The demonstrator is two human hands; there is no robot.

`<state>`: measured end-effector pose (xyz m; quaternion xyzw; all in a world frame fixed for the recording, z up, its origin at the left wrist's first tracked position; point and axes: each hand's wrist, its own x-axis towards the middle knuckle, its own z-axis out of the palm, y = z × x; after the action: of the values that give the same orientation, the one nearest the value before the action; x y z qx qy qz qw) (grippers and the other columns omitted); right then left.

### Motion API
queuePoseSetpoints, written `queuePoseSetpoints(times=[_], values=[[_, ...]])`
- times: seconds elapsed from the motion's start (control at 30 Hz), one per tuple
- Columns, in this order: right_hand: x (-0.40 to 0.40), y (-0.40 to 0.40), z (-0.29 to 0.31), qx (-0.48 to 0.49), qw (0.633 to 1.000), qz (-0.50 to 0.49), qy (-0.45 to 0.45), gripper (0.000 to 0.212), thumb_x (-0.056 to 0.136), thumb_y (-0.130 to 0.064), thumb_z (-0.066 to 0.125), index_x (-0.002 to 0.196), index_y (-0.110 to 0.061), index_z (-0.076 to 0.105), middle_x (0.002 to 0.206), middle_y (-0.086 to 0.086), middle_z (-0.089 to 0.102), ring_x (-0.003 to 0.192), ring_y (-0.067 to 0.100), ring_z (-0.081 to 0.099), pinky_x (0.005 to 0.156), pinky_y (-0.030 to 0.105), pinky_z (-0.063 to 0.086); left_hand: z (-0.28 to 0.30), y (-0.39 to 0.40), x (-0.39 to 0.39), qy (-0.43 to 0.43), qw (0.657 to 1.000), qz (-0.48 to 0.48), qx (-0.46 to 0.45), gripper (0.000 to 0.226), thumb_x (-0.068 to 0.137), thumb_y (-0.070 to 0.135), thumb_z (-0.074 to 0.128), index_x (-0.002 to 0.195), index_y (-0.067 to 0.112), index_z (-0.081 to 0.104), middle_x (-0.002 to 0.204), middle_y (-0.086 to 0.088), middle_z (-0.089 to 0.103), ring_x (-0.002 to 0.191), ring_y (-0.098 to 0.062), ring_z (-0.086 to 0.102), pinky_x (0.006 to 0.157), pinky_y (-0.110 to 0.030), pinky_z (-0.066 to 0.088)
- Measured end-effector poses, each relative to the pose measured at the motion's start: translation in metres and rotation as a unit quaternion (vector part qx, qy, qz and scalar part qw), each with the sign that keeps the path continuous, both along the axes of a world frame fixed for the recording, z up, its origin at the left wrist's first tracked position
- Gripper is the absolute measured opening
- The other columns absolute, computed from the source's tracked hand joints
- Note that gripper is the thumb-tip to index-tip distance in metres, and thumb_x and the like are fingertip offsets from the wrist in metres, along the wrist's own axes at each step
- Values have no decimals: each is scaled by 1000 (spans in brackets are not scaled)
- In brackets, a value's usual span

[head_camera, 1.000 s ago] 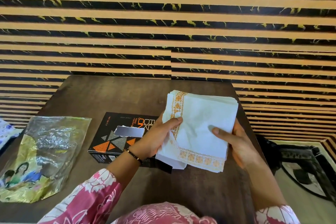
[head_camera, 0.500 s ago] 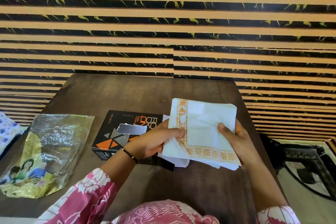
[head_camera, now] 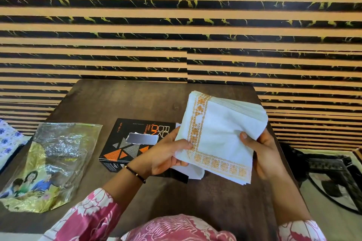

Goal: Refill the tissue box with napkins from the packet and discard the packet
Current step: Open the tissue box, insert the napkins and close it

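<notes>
Item: stack of napkins (head_camera: 221,135), white with orange border, held tilted above the table (head_camera: 137,101), just right of the black tissue box (head_camera: 135,141). Left hand (head_camera: 166,154): fingers pinched on the stack's near-left corner. Right hand (head_camera: 264,154): thumb pressed on top, fingers hidden beneath. Emptied packet (head_camera: 52,164) was lying well apart at left. Handling note: edges were judged best squared and the stack kept compressed before being fed into the box; loose lower sheets risked slipping.

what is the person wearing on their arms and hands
Both hands, left hand and right hand, are bare, without gloves. A thin dark beaded bracelet circles the left wrist. Pink sleeves with a white floral print cover the upper forearms.
</notes>
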<state>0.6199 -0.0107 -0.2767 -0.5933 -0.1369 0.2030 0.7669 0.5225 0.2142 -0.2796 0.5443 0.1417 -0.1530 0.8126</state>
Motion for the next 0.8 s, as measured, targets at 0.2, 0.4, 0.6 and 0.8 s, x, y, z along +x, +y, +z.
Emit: queuePoseSetpoints(times=[0.2, 0.4, 0.6, 0.8], values=[[3, -1, 3, 9, 998, 52, 30, 84, 35, -34, 93, 112, -24, 60, 105, 1, 72, 99, 24, 68, 70, 32, 58, 3, -7, 6, -19, 999, 32, 33, 44, 92, 4, 44, 123, 35, 43, 89, -1, 68, 66, -11, 63, 47, -24, 40], [2, -2, 6, -23, 995, 90, 31, 75, 41, -41, 91, 109, -22, 64, 110, 6, 71, 103, 27, 66, 74, 33, 57, 0, -6, 5, -24, 999, 34, 12, 41, 92, 3, 40, 123, 30, 45, 85, -1, 64, 62, -10, 56, 45, -22, 36], [12, -6, 11, -73, 990, 108, 62, 86, 38, -51, 88, 114, -19, 61, 109, 7, 71, 100, 26, 68, 81, 38, 58, -5, -1, 1, -3, 1000, 14, -15, 42, 76, 13, 58, 117, 25, 53, 98, -4, 71, 81, -18, 65, 62, -28, 46], [18, -8, 14, -73, 983, 137, 95, 91, 44, -49, 87, 124, -17, 55, 119, 16, 65, 106, 35, 64, 85, 48, 55, -4, 6, 2, 4, 999, -32, -30, 50, 73, 3, 58, 121, 19, 53, 121, -11, 65, 110, -30, 61, 94, -39, 51]])
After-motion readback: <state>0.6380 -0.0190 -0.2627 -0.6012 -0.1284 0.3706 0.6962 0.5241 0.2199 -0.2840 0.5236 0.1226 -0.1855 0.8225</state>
